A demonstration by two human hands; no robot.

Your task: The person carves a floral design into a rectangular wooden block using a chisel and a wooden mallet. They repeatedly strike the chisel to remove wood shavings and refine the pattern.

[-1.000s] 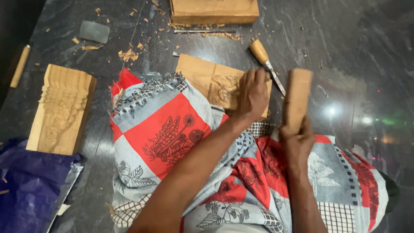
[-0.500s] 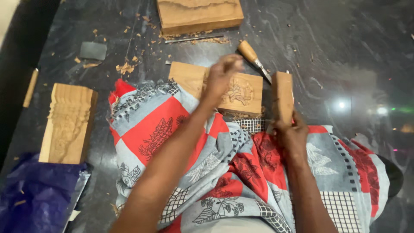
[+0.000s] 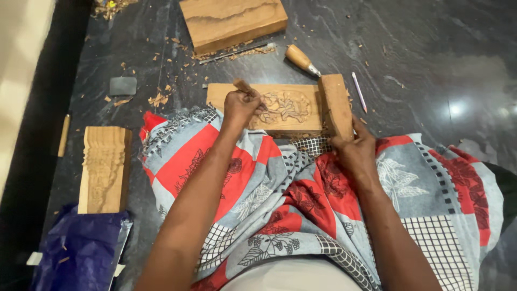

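Note:
A flat wooden panel (image 3: 291, 121) with a carved flower relief lies on the dark floor in front of my lap. My left hand (image 3: 241, 106) is closed around a small wooden-handled chisel (image 3: 245, 87), its tip resting on the panel's left part. My right hand (image 3: 355, 148) grips the lower end of a rectangular wooden block (image 3: 336, 105) that stands along the panel's right edge. My legs are covered by a red, grey and white patterned cloth (image 3: 291, 199).
A thick wood block (image 3: 231, 21) lies at the top, with a thin metal tool (image 3: 237, 52) and shavings below it. A wooden-handled chisel (image 3: 301, 59) and a pencil (image 3: 358, 91) lie nearby. At left are a carved wooden piece (image 3: 105, 168), a grey stone (image 3: 123, 85) and blue plastic (image 3: 81, 250).
My left hand moved from the panel's right side to its left part, holding the small chisel. The carved flower is uncovered. The block in my right hand stays beside the panel.

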